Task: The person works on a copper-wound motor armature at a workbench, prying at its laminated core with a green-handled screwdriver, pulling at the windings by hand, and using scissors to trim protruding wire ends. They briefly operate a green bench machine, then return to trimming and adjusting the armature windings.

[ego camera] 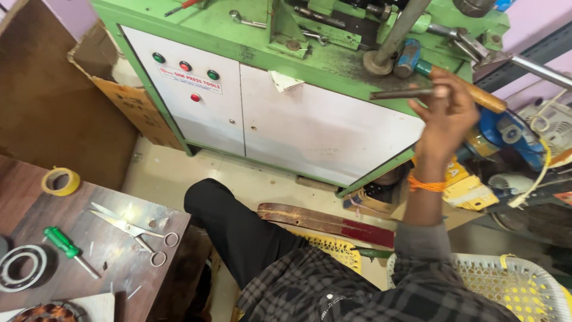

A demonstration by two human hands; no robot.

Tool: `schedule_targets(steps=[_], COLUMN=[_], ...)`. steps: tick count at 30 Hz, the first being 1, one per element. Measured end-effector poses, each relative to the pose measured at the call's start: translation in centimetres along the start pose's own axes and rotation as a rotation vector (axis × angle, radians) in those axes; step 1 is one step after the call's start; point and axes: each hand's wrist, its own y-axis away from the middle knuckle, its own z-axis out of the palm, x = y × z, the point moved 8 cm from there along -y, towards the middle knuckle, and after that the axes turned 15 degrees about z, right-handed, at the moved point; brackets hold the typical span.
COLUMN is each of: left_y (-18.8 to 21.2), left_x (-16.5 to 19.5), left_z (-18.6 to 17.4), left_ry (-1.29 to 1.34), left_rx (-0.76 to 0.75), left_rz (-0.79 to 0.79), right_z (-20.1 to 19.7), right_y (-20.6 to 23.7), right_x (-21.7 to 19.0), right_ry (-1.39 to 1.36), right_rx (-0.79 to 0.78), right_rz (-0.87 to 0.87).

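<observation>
Head view: right hand (448, 116) raised at the green machine's (333, 65) front edge, fingers clenched on a dark metal rod (400, 93) — long axis approx. horizontal, free end pointing left, away from the palm. A wooden handle (476, 94) sticks out to the right, by the same hand. Left hand not in view.

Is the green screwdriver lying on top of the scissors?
No, the green screwdriver lies on the table apart from the scissors, to their left.
</observation>
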Motion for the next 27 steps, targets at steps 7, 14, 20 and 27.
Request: schedule_targets(steps=[7, 14, 20, 27], left_y=[2.2, 0.4, -3.1, 3.9], left_x=[-1.3, -2.1, -0.5, -1.4], left_z=[-3.4, -4.9, -1.8, -6.0], left_ry=[0.019, 0.039, 0.056, 0.034], left_rx=[-0.022, -0.02, -0.04, 0.031], left_rz=[0.008, -0.007, -0.019, -0.045], right_z=[9.9, 16.4, 18.4, 18.8], right_y=[-6.0, -10.6, -12.2, -10.4], right_x=[7.8, 13.1, 12.7, 11.3], right_ry=[-0.122, -0.352, 0.27, 0.398], right_rx=[0.244, 0.274, 0.093, 0.119], right_rz=[-0.034, 0.152, 0.212, -0.26])
